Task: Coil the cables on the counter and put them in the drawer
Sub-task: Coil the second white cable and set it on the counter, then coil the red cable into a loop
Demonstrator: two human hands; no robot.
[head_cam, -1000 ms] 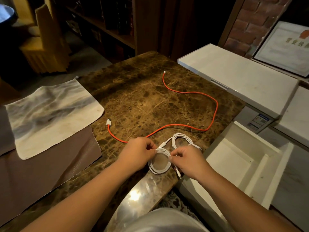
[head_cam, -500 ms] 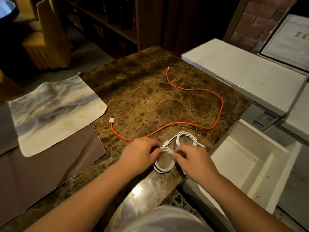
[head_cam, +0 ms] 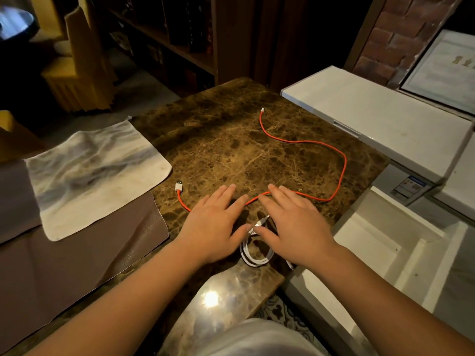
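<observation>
At the counter's near edge: left hand and right hand, fingers spread flat, thumbs meeting over the coiled white cable. Beyond the fingertips, uncoiled red cable looping toward the right edge. Off that edge, open white drawer. At the left edge, a cloth.
</observation>
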